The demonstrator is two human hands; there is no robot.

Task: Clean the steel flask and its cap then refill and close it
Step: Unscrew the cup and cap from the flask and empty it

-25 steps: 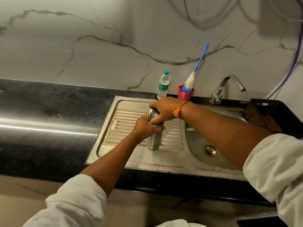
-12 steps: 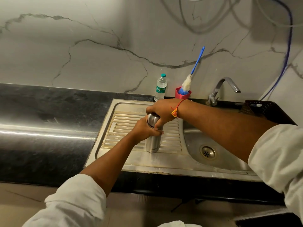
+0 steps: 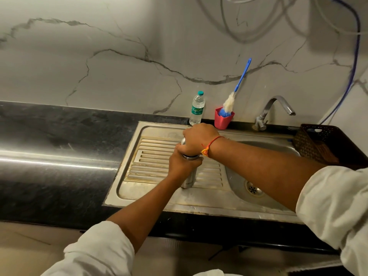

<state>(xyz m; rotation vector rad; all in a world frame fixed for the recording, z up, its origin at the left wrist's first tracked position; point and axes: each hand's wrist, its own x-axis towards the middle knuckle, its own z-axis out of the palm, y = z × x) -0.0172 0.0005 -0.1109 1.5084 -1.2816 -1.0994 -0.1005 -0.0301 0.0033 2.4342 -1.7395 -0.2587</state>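
Note:
The steel flask (image 3: 189,179) stands upright on the ribbed drainboard (image 3: 155,156) of the steel sink. My left hand (image 3: 181,163) wraps around its body. Over the top of the flask, my right hand (image 3: 199,140) is closed on the cap (image 3: 183,140); only a sliver of the cap shows at the left edge of my fingers. A blue-handled bottle brush (image 3: 229,103) leans in a red cup (image 3: 223,120) at the back. A clear plastic water bottle (image 3: 197,109) with a green label stands beside that cup.
The sink basin (image 3: 235,176) with its drain (image 3: 253,189) lies to the right, under a steel tap (image 3: 272,108). A dark woven basket (image 3: 322,144) sits at the far right. Black countertop (image 3: 59,146) stretches left. A blue hose (image 3: 356,56) hangs on the marble wall.
Both hands stay on the flask and cap. My right hand has shifted slightly on the cap, and the view has tilted up a little.

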